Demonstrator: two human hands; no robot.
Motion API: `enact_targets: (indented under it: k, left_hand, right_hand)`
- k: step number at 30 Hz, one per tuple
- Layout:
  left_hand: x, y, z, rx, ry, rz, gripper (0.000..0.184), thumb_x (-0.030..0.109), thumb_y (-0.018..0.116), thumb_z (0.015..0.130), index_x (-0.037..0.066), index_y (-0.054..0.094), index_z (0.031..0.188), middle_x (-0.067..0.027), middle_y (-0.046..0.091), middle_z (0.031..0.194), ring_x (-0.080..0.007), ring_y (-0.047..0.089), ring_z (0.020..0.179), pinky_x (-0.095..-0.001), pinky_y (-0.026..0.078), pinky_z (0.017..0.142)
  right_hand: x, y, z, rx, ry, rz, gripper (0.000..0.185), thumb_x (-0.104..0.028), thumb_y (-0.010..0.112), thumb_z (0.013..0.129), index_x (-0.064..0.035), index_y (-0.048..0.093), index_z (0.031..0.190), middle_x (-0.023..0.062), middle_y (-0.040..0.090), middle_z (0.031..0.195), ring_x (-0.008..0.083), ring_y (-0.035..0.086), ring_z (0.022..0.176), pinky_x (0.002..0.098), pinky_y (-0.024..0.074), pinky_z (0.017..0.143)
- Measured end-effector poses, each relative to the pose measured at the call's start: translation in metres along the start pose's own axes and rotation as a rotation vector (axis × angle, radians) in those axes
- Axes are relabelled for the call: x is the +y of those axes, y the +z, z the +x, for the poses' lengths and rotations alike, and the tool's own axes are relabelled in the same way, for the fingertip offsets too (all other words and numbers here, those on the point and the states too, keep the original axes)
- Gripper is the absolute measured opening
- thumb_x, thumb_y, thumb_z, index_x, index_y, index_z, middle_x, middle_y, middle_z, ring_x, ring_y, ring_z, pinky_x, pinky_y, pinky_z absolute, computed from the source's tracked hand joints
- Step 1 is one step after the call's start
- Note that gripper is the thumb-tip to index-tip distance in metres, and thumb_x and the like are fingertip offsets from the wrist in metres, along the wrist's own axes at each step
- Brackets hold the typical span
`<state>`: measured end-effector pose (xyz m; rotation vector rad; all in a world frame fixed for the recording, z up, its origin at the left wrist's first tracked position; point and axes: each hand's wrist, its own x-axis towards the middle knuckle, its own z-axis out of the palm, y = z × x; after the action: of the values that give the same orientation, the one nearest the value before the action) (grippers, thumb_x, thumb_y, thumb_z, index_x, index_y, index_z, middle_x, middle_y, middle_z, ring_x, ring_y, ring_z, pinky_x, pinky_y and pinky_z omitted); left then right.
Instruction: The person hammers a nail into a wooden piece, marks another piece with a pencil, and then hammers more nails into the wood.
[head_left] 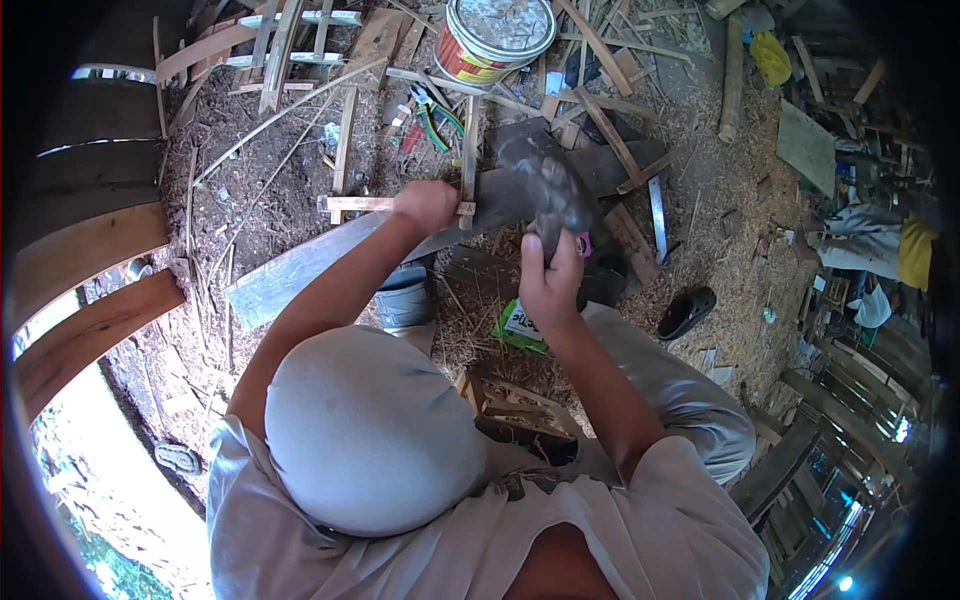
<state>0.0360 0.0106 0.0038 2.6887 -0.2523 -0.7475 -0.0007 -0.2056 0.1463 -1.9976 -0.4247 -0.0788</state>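
Observation:
My left hand (428,207) is closed around a thin wooden strip (362,204), near where it meets an upright strip (470,150) of a small wooden frame. That joint rests over a long grey plank (320,258). My right hand (552,275) grips the handle of a hammer (550,190), whose head is raised over the plank and smeared by motion. The fingers of my left hand are partly hidden by its back. Another upright strip (345,140) stands at the frame's left end.
A paint bucket (500,35) and green-handled pliers (437,122) lie beyond the plank. To the right are a metal strip (657,218) and a black clog (686,313). A green packet (518,328) sits between my legs. Another person's legs (860,240) show at far right.

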Motion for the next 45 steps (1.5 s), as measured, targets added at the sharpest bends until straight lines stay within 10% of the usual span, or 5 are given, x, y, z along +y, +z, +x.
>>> enact_targets:
  k: [11, 18, 23, 38, 45]
  left_hand:
    - [-0.001, 0.007, 0.004, 0.016, -0.02, -0.005, 0.025, 0.031, 0.071, 0.088, 0.01, 0.08, 0.097, -0.0179, 0.079, 0.099, -0.0373, 0.077, 0.092, -0.0498, 0.062, 0.083]
    - [-0.002, 0.006, 0.004, 0.006, 0.001, 0.014, 0.023, 0.029, 0.07, 0.088, 0.009, 0.081, 0.097, -0.0175, 0.079, 0.099, -0.0383, 0.077, 0.093, -0.0491, 0.062, 0.084]
    - [-0.004, 0.009, 0.005, 0.025, 0.003, 0.013, 0.025, 0.031, 0.072, 0.087, 0.01, 0.08, 0.097, -0.0178, 0.079, 0.097, -0.0379, 0.077, 0.092, -0.0496, 0.062, 0.083]
    - [-0.006, 0.012, 0.008, 0.022, 0.004, 0.019, 0.024, 0.033, 0.072, 0.089, 0.013, 0.08, 0.101, -0.0163, 0.079, 0.098, -0.0377, 0.077, 0.093, -0.0504, 0.062, 0.083]
    - [0.0, -0.001, 0.004, -0.007, -0.027, 0.019, 0.022, 0.029, 0.071, 0.089, 0.013, 0.081, 0.1, -0.0156, 0.079, 0.101, -0.0373, 0.077, 0.095, -0.0495, 0.063, 0.083]
  right_hand:
    - [0.053, 0.013, -0.022, -0.231, 0.286, -0.21, 0.029, -0.025, 0.061, 0.108, 0.0032, 0.058, 0.112, 0.0269, 0.069, 0.083, 0.0505, 0.068, 0.078, 0.0532, 0.0512, 0.066]
    - [-0.002, -0.003, 0.006, -0.032, 0.093, 0.164, 0.026, -0.027, 0.054, 0.112, -0.0017, 0.058, 0.111, -0.0011, 0.055, 0.074, 0.0062, 0.051, 0.064, 0.029, 0.0408, 0.056]
    - [0.051, 0.022, -0.043, -0.327, 0.279, -0.285, 0.036, -0.032, 0.056, 0.11, 0.003, 0.06, 0.12, 0.0292, 0.072, 0.092, 0.0526, 0.069, 0.086, 0.0567, 0.0526, 0.069]
    - [0.052, 0.009, -0.023, -0.031, -0.022, 0.023, 0.018, -0.014, 0.057, 0.107, 0.0025, 0.062, 0.113, 0.0184, 0.067, 0.084, 0.0354, 0.067, 0.071, 0.0439, 0.052, 0.066]
    - [0.085, 0.031, -0.042, -0.276, 0.422, -0.165, 0.043, -0.039, 0.054, 0.111, 0.0032, 0.06, 0.107, 0.0316, 0.068, 0.09, 0.0557, 0.065, 0.086, 0.0605, 0.0486, 0.071]
